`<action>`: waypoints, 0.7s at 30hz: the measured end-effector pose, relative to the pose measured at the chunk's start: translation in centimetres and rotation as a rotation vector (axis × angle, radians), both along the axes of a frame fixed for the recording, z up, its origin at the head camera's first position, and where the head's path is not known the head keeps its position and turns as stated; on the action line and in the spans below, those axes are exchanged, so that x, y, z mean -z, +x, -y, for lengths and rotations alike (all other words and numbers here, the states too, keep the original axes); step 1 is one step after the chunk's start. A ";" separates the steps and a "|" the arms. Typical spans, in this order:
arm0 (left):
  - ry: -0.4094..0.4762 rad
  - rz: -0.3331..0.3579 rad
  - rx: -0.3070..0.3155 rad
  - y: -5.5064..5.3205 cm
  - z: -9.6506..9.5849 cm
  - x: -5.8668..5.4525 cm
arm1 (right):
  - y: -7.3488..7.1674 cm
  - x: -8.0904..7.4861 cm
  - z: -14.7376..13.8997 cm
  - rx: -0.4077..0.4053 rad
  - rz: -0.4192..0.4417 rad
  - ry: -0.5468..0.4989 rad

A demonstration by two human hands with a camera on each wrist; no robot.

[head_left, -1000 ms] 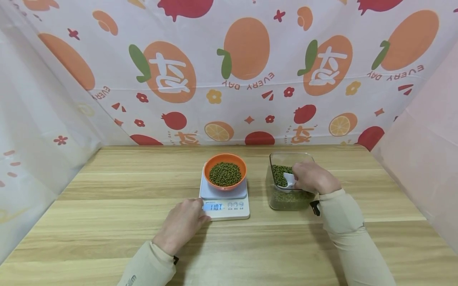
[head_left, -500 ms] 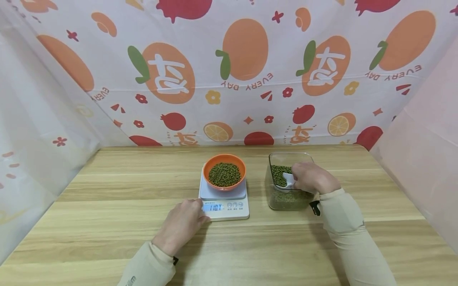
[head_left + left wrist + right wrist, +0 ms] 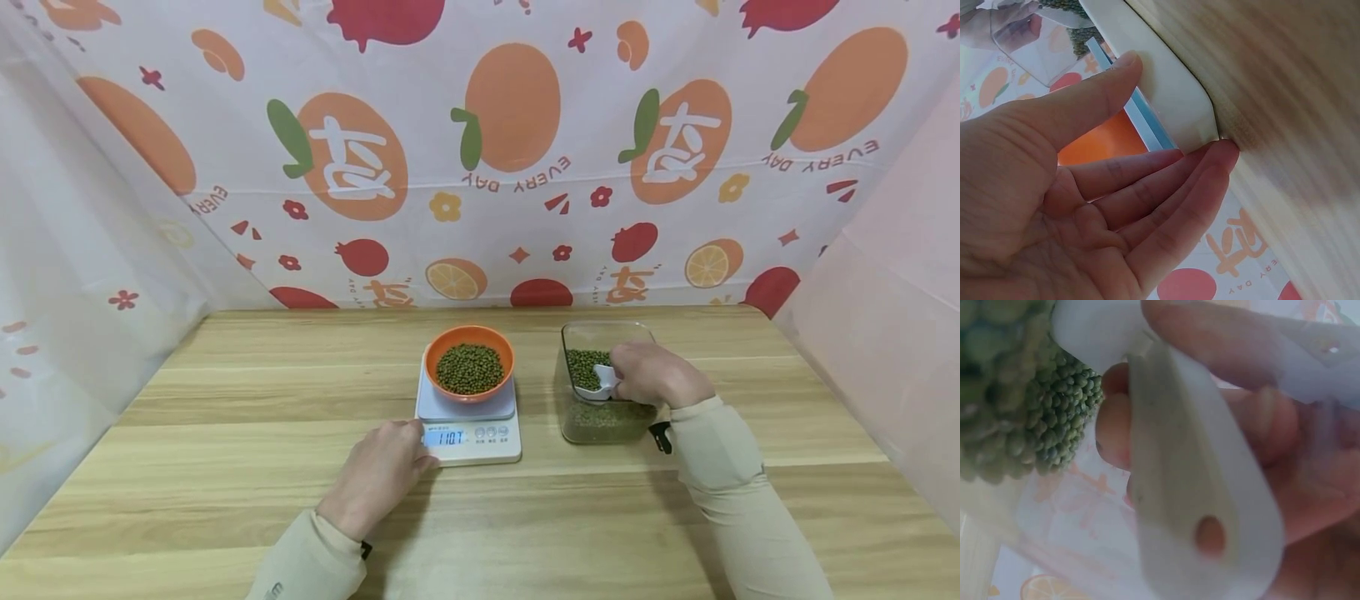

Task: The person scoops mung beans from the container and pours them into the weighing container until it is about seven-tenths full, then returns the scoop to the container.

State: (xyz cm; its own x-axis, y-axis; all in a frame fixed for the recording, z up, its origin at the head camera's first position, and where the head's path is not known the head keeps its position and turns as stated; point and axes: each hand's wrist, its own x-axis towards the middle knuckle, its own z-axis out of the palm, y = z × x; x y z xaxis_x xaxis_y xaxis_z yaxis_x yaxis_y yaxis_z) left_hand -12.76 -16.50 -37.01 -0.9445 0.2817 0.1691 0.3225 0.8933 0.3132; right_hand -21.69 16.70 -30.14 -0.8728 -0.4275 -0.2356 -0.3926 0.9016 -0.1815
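Note:
My left hand (image 3: 378, 475) rests at the front left corner of a white digital kitchen scale (image 3: 487, 452). In the left wrist view its thumb touches one edge and its fairly straight fingertips another. On the scale's platform stands an orange bowl (image 3: 468, 335) with green mung beans (image 3: 470, 371) in it. My right hand (image 3: 660, 375) reaches into a clear square container (image 3: 600, 429) and grips a white plastic scoop (image 3: 1210, 475) by its handle. The scoop's head is down at the beans (image 3: 1063, 415) inside; the hand covers part of the container.
The scale's lit display (image 3: 447, 437) faces the front. Container and scale stand a short way apart on a wood-grain table (image 3: 225, 417). Fruit-patterned curtains (image 3: 510, 208) close off the back and both sides.
The scoop has tilted slightly in the beans, showing a little more of its white edge. The left hand, scale, bowl and display reading look the same; the head view shifts slightly.

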 end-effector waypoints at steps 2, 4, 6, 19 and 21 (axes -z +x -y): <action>0.004 0.004 0.000 0.0 0.0 0.0 | 0.0 0.0 0.0 0.005 0.003 0.001; 0.006 0.006 0.001 0.0 0.0 0.0 | 0.1 -0.1 0.0 0.009 0.005 0.003; 0.010 0.007 0.002 -0.1 0.0 0.0 | 0.2 -0.2 0.0 0.010 0.008 0.001; 0.017 0.016 -0.001 0.0 0.0 -0.1 | 0.4 -0.5 -0.1 0.021 -0.003 -0.020; 0.023 0.016 0.003 0.0 0.0 -0.1 | 0.4 -0.6 -0.2 0.022 -0.006 -0.023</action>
State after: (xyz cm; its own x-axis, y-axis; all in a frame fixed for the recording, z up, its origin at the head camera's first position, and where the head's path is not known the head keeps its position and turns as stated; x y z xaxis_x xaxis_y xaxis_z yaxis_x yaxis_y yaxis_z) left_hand -12.78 -16.53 -36.92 -0.9463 0.2805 0.1606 0.3197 0.8850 0.3385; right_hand -21.30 16.86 -29.58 -0.8835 -0.4132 -0.2206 -0.3737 0.9058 -0.1996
